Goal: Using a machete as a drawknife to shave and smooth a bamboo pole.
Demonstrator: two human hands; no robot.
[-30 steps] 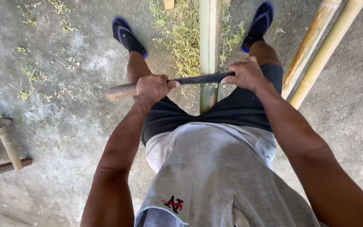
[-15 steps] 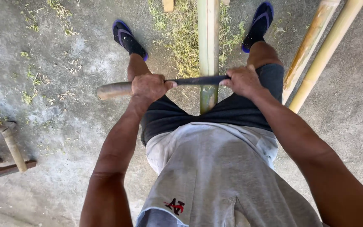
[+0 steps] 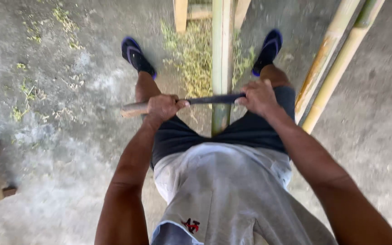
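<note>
1. My grey shirt (image 3: 232,195) is sleeveless, with a small red mark near its hem.
2. Below the shirt, I wear dark shorts (image 3: 250,131).
3. Beyond the shorts, dark blue flip-flops: left flip-flop (image 3: 136,55), right flip-flop (image 3: 268,49).
4. My arms are bare.

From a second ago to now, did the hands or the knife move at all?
Barely. The left hand and right hand keep their grip on the long blade, which lies across the green bamboo pole as before; it sits a touch farther from the body, though the view shifted too. Nothing was let go. Both feet and the leaning poles stayed put.
</note>
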